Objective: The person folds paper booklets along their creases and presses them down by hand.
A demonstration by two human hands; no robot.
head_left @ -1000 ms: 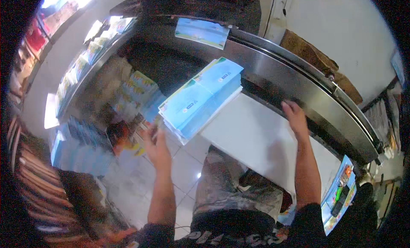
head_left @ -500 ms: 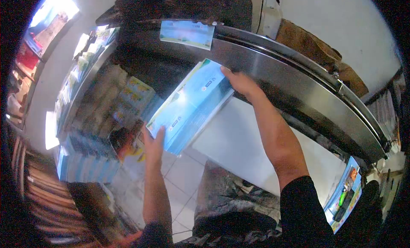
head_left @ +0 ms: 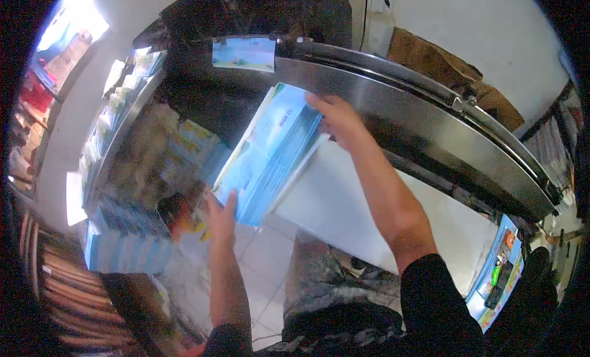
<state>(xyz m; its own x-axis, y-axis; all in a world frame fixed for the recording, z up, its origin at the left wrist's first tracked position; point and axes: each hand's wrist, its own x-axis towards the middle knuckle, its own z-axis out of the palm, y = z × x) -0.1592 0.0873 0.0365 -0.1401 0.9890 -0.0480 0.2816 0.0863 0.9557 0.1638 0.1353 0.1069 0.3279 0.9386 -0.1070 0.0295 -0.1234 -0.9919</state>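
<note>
A thick stack of blue printed sheets (head_left: 264,148) is held tilted between both hands, its layered edges fanned toward the lower right. My left hand (head_left: 222,217) grips the near left corner, thumb on top. At the far right corner my right hand (head_left: 337,118) pinches the stack, with some of its fingers hidden at the edge. Below the right forearm lies a white board-like surface (head_left: 350,200), near the stack's lower edge. One blue printed sheet (head_left: 244,54) is up on the metal machine, beyond the stack.
A long metal machine bed (head_left: 393,105) curves across the back. Piled blue booklets (head_left: 129,240) stand at the left, below a rack of papers (head_left: 117,120). More printed stacks (head_left: 190,145) sit behind. Printed sheets (head_left: 507,277) with a green-and-black tool lie at the right.
The stack has turned steeper and shifted slightly left, and more of its layered side edge shows. My right hand moved left with it; both hands still hold it. The view shifted a little.
</note>
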